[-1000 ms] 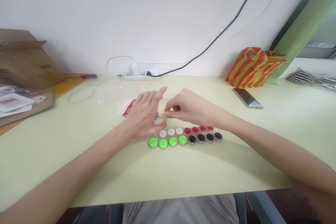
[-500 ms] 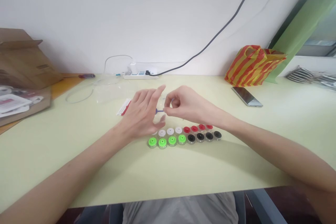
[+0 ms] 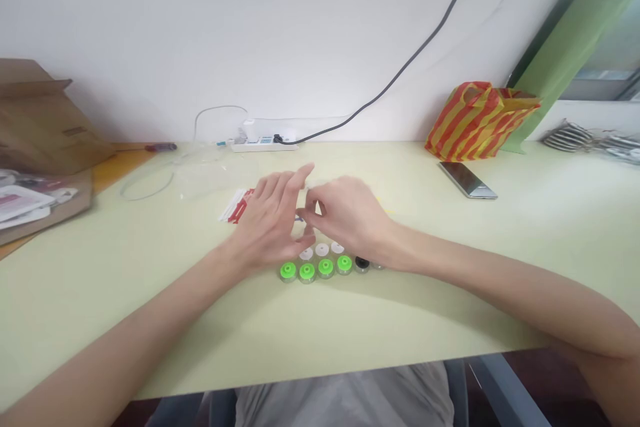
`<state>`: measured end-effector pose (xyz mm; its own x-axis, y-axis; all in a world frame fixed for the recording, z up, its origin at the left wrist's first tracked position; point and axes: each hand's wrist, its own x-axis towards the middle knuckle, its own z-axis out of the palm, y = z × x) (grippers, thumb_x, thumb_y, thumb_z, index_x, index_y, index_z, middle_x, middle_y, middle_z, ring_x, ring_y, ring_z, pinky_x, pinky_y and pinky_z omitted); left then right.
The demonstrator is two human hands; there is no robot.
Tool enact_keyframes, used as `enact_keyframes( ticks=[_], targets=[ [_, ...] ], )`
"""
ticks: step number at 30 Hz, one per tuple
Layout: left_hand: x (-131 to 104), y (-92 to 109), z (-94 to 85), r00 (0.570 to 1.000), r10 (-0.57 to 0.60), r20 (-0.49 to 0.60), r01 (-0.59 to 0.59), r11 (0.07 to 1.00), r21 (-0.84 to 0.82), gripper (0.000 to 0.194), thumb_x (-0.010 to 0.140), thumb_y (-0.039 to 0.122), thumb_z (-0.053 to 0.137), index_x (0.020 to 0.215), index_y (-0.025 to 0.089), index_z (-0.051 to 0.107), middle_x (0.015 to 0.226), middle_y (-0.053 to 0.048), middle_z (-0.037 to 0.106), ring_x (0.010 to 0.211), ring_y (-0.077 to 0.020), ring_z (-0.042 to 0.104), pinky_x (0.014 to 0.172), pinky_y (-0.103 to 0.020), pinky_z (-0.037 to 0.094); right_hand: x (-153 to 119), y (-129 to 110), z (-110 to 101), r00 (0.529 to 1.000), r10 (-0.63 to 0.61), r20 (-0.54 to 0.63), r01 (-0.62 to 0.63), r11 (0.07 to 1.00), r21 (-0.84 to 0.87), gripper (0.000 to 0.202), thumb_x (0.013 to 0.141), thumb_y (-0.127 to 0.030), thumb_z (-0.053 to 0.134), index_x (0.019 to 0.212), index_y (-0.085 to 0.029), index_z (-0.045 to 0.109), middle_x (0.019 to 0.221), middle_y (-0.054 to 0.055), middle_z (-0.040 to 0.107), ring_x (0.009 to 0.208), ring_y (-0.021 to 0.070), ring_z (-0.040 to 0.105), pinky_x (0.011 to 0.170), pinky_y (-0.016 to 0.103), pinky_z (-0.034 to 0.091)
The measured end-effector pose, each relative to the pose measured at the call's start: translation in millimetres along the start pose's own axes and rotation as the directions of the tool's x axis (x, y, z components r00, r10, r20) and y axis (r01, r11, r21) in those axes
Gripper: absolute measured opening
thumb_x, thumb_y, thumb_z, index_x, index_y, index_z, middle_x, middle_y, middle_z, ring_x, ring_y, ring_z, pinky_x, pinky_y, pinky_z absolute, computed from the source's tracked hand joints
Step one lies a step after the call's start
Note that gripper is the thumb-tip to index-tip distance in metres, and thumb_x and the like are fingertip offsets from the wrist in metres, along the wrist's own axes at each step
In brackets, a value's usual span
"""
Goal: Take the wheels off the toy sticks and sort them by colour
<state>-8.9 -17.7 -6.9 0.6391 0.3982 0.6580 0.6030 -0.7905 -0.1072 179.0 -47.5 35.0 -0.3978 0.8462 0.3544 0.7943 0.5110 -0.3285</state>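
On the table, mid-front: both hands meet just above a double row of small round bobbins.
Left hand (image 3: 273, 223): fingers spread and loosely extended, palm turned toward the right hand; thumb low by the near row. Whether it grips anything cannot be told; a small clear item may sit between the two hands, too blurred to confirm.
Right hand (image 3: 345, 217): fingers curled in, thumb and forefinger pinched together at the left hand's fingertips. What the pinch holds is hidden; cannot tell.
Green bobbins (image 3: 316, 269): four in the near row, side by side, touching or nearly so, just below the left hand.
White bobbins (image 3: 321, 250): far row, directly behind the green ones, partly covered by the hands.
Black bobbin (image 3: 362, 263): right of the green ones in the near row; the rest of that row is hidden under the right wrist.
Table (image 3: 150, 293): pale yellow-green top.
Red-and-white packet (image 3: 235, 205): flat on the table, just left of the left hand.
Phone (image 3: 467, 180): lying face up, well apart to the right.
Striped bag (image 3: 477, 121): red and yellow, against the wall behind the phone.
Power strip (image 3: 263, 142): at the wall, a dark cable running up from it.
Cardboard box (image 3: 40, 123): far left edge.
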Motion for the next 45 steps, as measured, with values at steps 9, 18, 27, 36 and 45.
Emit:
enact_keyframes(
  ticks=[9, 18, 27, 36, 45],
  targets=[
    [0.0, -11.0, -0.5, 0.996, -0.080, -0.026, 0.080, 0.997, 0.006, 0.089, 0.081, 0.030, 0.061, 0.162, 0.015, 0.024, 0.119, -0.014, 0.059, 0.104, -0.0324, 0.054, 0.095, -0.051, 0.047, -1.3, 9.0, -48.3, 0.986, 0.046, -0.162, -0.044, 0.999, 0.020, 0.027, 0.107, -0.038, 0.054, 0.102, -0.020, 0.073, 0.071, 0.002, 0.066, 0.075, 0.0213, 0.064, 0.076, 0.034, 0.040],
    [-1.6, -8.2, -0.7, 0.995, -0.094, -0.025, 0.095, 0.995, 0.015, 0.090, 0.084, 0.028, 0.062, 0.163, 0.018, 0.021, 0.121, -0.014, 0.057, 0.107, -0.0330, 0.054, 0.097, -0.052, 0.048, 12.2, 25.4, -15.7, 0.997, -0.032, 0.063, 0.005, 0.922, 0.388, 0.018, 0.090, -0.019, 0.062, 0.100, -0.015, 0.077, 0.085, 0.002, 0.071, 0.072, 0.0142, 0.058, 0.069, 0.030, 0.042],
    [7.7, -27.4, -18.5, 0.958, -0.284, -0.032, 0.253, 0.896, -0.365, 0.114, 0.075, 0.060, 0.087, 0.165, 0.027, 0.026, 0.134, -0.014, 0.058, 0.107, -0.0270, 0.057, 0.095, -0.045, 0.052, 35.9, 19.6, -39.1, 0.969, -0.079, -0.234, 0.174, 0.890, 0.422, 0.011, 0.097, -0.024, 0.065, 0.090, -0.019, 0.070, 0.103, 0.007, 0.068, 0.101, 0.0199, 0.062, 0.083, 0.031, 0.048],
    [9.2, -41.1, -20.4, 0.747, -0.385, 0.542, 0.649, 0.242, -0.721, 0.057, 0.076, 0.044, 0.092, 0.125, 0.019, 0.075, 0.109, -0.013, 0.080, 0.091, -0.0239, 0.074, 0.071, -0.031, 0.056, 74.2, 22.0, -71.3, 0.994, -0.094, 0.049, 0.035, 0.727, 0.686, 0.024, 0.095, -0.037, 0.076, 0.092, -0.016, 0.064, 0.087, 0.006, 0.072, 0.074, 0.0160, 0.071, 0.056, 0.025, 0.046],
    [13.8, -6.8, -10.1, 0.732, -0.328, 0.597, 0.641, 0.035, -0.767, 0.032, 0.075, 0.037, 0.091, 0.101, 0.019, 0.084, 0.102, -0.011, 0.081, 0.080, -0.0207, 0.073, 0.071, -0.033, 0.057, 77.6, 31.6, -54.6, 0.995, -0.084, 0.048, 0.020, 0.662, 0.749, 0.027, 0.089, -0.040, 0.081, 0.098, -0.016, 0.070, 0.090, 0.007, 0.074, 0.077, 0.0180, 0.075, 0.055, 0.024, 0.048]
  ],
)
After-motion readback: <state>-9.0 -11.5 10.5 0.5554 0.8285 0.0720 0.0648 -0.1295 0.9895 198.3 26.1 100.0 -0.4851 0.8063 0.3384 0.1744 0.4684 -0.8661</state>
